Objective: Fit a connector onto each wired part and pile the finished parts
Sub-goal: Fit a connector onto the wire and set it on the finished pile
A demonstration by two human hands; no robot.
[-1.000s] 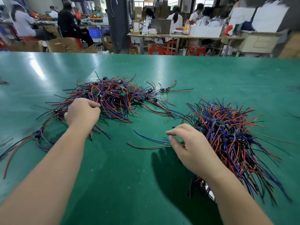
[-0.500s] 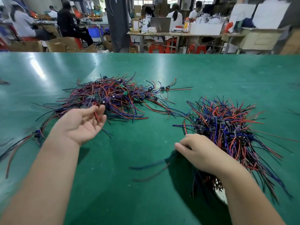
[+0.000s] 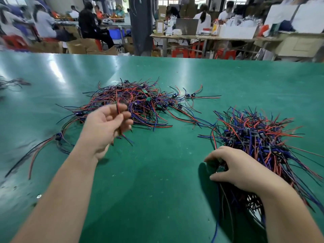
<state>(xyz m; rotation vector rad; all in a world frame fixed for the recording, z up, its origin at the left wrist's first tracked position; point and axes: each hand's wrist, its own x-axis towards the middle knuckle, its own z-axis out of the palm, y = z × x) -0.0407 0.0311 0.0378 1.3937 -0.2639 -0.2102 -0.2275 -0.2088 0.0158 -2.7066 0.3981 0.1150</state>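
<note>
Stretching right across the view, the glossy green worktop (image 3: 157, 176) carries everything. On it sit two heaps: a loose sprawl of red, blue and black wired parts (image 3: 140, 100) left of centre, and a denser mound of red and blue wired parts (image 3: 259, 137) on the right, apart from the sprawl save for a few stray leads between them.

Now the hands. The left hand (image 3: 107, 125) is lifted in front of the sprawl, palm turned up, its grip closed round a single red-and-black wired part (image 3: 117, 106), leads trailing out below the fingers. It's motion-blurred, so exactly which fingers pinch it I can't say. The right hand (image 3: 235, 169) sits low at the near edge of the mound, grip curled round a small green-and-dark piece (image 3: 221, 168). Board or connector? Too small to tell.

My read: this is the bring-together step, one piece in each hand, mating not yet done. To do it well, shake the left part free so no neighbour's leads ride along from the sprawl. Slide the pinch up close to the wire ends so they stay stiff and aimed. Turn the green piece until its opening faces those ends, check red and black match their sides, then push straight in, no twisting. Bring both hands to the bare worktop between the heaps, where nothing snags.
</note>
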